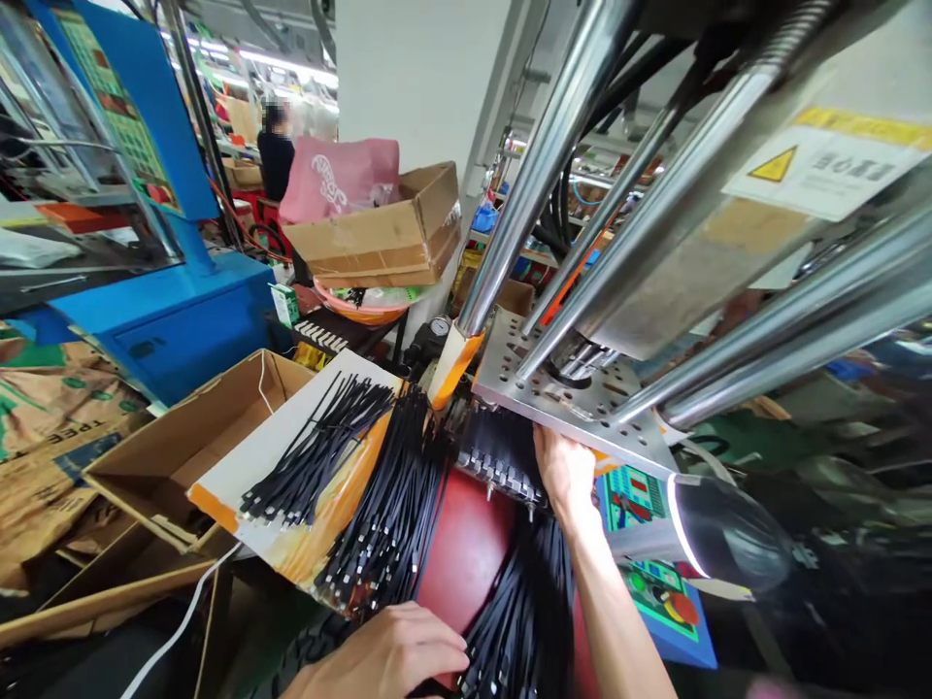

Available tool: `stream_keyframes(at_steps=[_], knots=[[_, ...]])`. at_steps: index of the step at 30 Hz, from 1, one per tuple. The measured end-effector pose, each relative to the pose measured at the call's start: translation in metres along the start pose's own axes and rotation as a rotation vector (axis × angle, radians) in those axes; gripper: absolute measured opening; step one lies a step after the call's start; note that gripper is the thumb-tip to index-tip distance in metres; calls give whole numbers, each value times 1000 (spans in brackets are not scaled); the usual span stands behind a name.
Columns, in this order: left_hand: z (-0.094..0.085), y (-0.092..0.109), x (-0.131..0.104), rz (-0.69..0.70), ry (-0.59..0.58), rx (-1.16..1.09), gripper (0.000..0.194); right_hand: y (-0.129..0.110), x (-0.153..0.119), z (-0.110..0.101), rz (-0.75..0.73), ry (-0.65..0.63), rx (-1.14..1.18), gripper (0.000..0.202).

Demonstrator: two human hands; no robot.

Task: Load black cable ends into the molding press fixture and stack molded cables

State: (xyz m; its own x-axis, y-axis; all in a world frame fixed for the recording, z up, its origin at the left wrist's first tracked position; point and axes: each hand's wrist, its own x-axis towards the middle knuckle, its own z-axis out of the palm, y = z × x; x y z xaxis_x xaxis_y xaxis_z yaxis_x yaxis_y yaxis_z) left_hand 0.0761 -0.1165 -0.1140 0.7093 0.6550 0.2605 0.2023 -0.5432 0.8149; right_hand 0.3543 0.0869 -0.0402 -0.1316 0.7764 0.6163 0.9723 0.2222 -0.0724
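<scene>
While the right hand (566, 474) reaches under the metal plate (553, 403), the left hand (393, 649) is beside the near black cables (520, 597). They're apart; I can't tell either's grip.

A pink bag (339, 175) with white print rests in a cardboard box (356, 252), set above an orange basin (364, 314) near a white pillar (422, 78). A small green-and-white packet (283, 305) stands to its left, near a blue machine (182, 325). A printed paper sack (65, 437) lies at far left; farther back, a person (275, 165) in dark clothes appears under bright ceiling lights (287, 70).
</scene>
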Motion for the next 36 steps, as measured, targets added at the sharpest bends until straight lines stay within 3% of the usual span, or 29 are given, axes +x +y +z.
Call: stream_keyframes(at_steps=[3,7,9,10,12,15,17,19,21,26,27,29,31,32,33,36], knots=[[-25,7,3,-126,74,18,44,-24,-40,-48,-12,83,-29,28],[-79,13,25,-201,304,4,58,-61,-72,-127,-30,295,28,13],[-98,12,44,-215,394,-58,72,-76,-79,-156,54,290,94,20],[-102,11,54,-215,374,-130,80,-82,-82,-165,118,270,123,29],[-95,10,69,-191,149,-392,93,-91,-92,-175,239,216,176,49],[-59,14,73,-168,-353,-943,104,-100,-112,-176,298,107,276,54],[-29,22,64,-210,-500,-1243,103,-104,-126,-172,314,44,318,49],[-5,32,52,-246,-498,-1414,98,-108,-139,-167,349,5,333,46],[12,40,42,-251,-440,-1441,90,-113,-149,-163,380,-16,356,45],[31,47,28,-390,-321,-1069,67,-104,-160,-165,383,-70,465,43],[33,47,27,-434,-326,-986,68,-93,-162,-168,422,16,439,43],[35,48,27,-485,-372,-896,66,-61,-170,-172,559,367,282,42],[36,48,29,-498,-416,-944,63,-22,-192,-173,753,743,63,49],[37,48,30,-499,-431,-985,62,-5,-209,-172,872,820,1,56],[37,48,30,-501,-436,-1025,62,8,-230,-171,1002,788,-13,61],[33,47,29,-492,-443,-1084,57,17,-302,-166,1275,448,84,62]])
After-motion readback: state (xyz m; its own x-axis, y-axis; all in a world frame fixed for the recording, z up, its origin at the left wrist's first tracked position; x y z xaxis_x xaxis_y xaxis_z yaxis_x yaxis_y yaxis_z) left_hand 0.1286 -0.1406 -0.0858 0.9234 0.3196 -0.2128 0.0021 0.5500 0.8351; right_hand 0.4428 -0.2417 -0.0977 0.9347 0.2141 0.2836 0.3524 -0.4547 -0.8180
